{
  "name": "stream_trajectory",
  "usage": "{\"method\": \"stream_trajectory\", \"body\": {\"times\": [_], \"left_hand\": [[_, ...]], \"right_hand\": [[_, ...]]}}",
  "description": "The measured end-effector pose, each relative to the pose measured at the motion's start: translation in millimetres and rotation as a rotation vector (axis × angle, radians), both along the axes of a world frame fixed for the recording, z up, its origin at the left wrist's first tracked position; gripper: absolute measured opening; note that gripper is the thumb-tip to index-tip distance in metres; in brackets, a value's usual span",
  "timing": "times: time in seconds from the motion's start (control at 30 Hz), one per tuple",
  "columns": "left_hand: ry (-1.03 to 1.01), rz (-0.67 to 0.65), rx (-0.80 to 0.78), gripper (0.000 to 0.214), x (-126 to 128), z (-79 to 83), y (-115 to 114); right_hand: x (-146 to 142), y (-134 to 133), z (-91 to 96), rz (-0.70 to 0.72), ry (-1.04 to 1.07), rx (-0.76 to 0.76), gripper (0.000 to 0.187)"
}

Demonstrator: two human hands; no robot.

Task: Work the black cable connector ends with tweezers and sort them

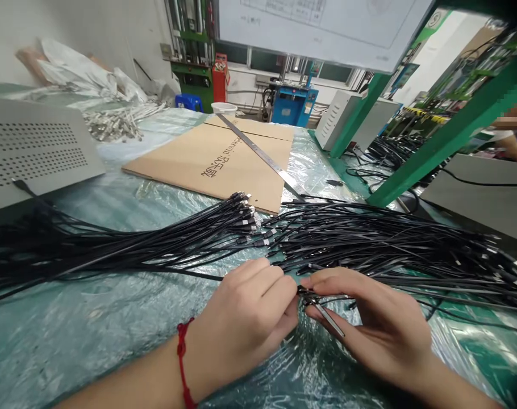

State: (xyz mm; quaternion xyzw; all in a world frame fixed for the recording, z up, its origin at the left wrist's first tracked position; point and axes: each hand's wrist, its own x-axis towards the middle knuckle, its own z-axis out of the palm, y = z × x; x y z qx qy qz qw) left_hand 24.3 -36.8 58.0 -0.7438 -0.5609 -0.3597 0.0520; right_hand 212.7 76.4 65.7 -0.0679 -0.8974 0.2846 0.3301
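Note:
My left hand (pixel 254 307), with a red string bracelet at the wrist, is closed on a black cable, whose end shows at the fingertips. Between the thumb and fingers of my right hand (pixel 369 324) is a small silver nail clipper (pixel 329 319), its lever slanting down to the right. The clipper's head meets the dark cable end (pixel 301 289) where both hands come together; the exact contact is hidden by fingers. Just beyond them lie a left bundle of black USB cables (pixel 169 244) with metal plugs and a right bundle of black cables (pixel 369 238).
Clear plastic film covers the green table (pixel 113 341). A flat cardboard sheet (pixel 177 147) bears a steel ruler (pixel 262 156). A perforated grey box (pixel 37 147) stands left, a green post (pixel 446 136) right. A white board (pixel 326 28) hangs ahead; another person's arm (pixel 514 146) shows far right.

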Motion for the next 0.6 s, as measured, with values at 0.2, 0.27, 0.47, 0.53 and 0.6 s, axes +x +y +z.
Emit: {"method": "stream_trajectory", "body": {"times": [0.2, 0.27, 0.47, 0.53, 0.6], "left_hand": [[0.006, -0.013, 0.015, 0.022, 0.7, 0.8, 0.3], [0.009, -0.013, 0.008, 0.022, 0.6, 0.9, 0.2], [0.031, 0.0, 0.004, 0.021, 0.0, -1.2, 0.2], [0.049, -0.002, 0.003, 0.02, -0.1, -2.4, 0.0], [0.067, -0.007, 0.009, 0.02, -0.1, -3.5, -0.2]], "right_hand": [[-2.1, 2.2, -1.9, 0.0, 0.003, 0.024, 0.04], [-3.3, 2.9, -1.5, -0.001, -0.011, 0.042, 0.039], [-5.5, 2.7, 1.5, -0.032, -0.041, 0.172, 0.032], [-6.9, 2.2, 2.1, -0.034, -0.041, 0.193, 0.03], [-8.8, 1.6, 2.9, -0.041, -0.035, 0.21, 0.028]]}}
